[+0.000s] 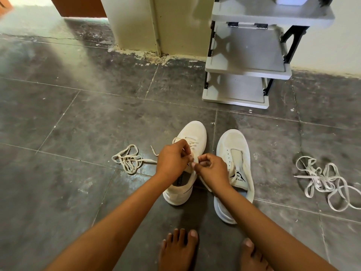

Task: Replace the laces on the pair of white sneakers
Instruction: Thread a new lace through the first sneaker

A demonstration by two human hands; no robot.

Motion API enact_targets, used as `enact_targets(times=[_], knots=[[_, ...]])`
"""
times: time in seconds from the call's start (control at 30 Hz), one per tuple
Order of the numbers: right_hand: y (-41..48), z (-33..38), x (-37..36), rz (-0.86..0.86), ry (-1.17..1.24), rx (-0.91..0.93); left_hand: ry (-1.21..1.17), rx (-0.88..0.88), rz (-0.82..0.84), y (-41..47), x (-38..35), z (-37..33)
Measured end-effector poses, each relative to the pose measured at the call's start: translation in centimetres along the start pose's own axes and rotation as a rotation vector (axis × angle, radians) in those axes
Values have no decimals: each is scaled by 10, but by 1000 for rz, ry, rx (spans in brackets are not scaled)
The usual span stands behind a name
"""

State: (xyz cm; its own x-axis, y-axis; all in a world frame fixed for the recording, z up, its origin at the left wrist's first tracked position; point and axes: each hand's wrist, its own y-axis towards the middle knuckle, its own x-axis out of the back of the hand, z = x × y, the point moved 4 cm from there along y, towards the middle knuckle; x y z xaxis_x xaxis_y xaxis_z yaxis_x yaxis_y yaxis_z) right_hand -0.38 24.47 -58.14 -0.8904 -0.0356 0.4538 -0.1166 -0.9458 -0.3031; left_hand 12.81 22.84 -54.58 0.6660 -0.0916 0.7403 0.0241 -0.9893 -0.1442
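White lace point(190, 145) runs through the left sneaker point(190, 153) on the floor point(78, 124). We pinch it with both hands: left hand point(172, 160) fingers point(185, 151) and right hand point(213, 169) fingers point(201, 158) closed on the lace above the tongue.

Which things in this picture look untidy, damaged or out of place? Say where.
Two tangles of loose cream flat laces lie on the dark tiled floor: one left of the white mesh sneakers, one far right. The right sneaker has bare eyelets. Cream wall paint flakes at the base.
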Motion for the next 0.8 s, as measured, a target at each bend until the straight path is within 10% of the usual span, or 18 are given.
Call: enact_targets(times=[0.8], knots=[[0,6,1,57,-113,84,34,48,42,2,-8,0]])
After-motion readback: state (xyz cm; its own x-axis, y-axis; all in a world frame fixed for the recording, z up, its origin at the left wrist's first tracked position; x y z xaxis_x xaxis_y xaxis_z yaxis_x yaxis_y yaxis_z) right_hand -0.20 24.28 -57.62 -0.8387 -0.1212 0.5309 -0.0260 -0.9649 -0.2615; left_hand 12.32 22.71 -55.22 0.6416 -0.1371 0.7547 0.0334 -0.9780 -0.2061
